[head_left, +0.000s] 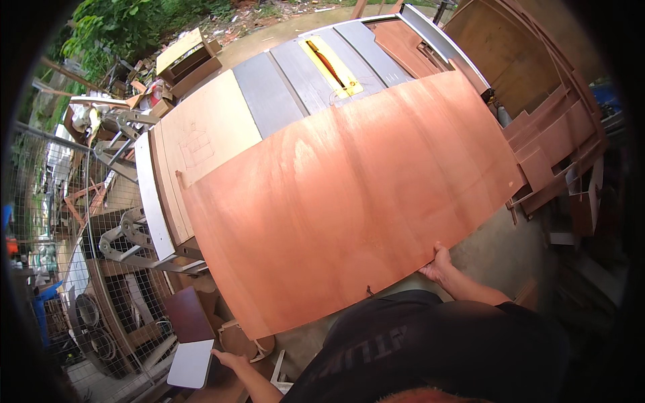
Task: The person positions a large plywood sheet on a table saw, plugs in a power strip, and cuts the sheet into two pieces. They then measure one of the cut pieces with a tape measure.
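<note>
A large reddish-brown plywood sheet (pixel 349 201) lies slanted over the near side of a work table, its front part jutting out toward my body. My right hand (pixel 440 266) grips its near edge, thumb on top and the other fingers underneath. Lower left, my left hand (pixel 232 361) is off the sheet, its fingers stretched out beside a white rounded-corner board (pixel 190 367). Whether the fingertips touch that board cannot be made out. A small dark hook-like bit (pixel 369 291) shows at the sheet's near edge.
On the table beyond the sheet are grey panels (pixel 259 94), a yellow plate with a slot (pixel 329 67) and a tan board with pencil lines (pixel 195 144). Metal folding legs (pixel 127 235) and a wire fence (pixel 74 201) stand left. Brown boards (pixel 557 134) lean right.
</note>
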A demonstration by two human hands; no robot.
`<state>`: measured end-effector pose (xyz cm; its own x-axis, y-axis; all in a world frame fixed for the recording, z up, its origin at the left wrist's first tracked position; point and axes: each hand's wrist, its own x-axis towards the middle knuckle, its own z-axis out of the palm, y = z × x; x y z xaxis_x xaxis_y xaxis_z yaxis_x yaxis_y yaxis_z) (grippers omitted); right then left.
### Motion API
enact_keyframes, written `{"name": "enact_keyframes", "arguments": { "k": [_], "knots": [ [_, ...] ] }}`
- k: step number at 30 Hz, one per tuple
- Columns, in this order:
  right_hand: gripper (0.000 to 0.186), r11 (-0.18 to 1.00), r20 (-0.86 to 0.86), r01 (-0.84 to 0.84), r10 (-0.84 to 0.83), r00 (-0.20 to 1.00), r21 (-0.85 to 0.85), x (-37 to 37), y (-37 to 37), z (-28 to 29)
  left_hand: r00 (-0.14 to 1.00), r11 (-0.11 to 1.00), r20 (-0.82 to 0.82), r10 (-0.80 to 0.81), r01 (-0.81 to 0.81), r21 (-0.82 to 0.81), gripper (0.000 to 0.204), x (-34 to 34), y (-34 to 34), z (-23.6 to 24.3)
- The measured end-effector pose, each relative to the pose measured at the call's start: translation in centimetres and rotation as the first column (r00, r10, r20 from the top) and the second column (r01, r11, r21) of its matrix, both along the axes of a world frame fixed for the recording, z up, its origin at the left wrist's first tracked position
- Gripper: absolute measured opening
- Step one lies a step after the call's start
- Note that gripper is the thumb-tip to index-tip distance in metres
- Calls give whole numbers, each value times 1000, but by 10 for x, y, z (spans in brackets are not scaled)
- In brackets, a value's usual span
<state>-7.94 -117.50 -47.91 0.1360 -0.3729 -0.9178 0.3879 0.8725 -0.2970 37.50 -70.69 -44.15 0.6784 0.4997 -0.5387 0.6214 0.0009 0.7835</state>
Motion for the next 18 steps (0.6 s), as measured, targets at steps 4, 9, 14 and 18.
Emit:
{"name": "enact_keyframes", "arguments": {
  "k": [4,9,14,18],
  "knots": [
    [53,999,33,38,-39,999,35,-8,-3,-12,951,801,-306,46,-219,-557,122,-147,-46,-35],
    [49,994,43,88,-91,995,66,-4,-3,1,969,527,-174,-176,-56,-848,84,-198,-153,-49],
    [49,997,87,28,-34,996,68,-12,-2,-2,961,638,-203,-191,-36,-769,48,-192,-192,-59],
    [50,1000,101,1,-1,995,4,-21,-2,-20,935,693,-275,-223,-46,-719,50,-182,-196,-66]
  ]
}}
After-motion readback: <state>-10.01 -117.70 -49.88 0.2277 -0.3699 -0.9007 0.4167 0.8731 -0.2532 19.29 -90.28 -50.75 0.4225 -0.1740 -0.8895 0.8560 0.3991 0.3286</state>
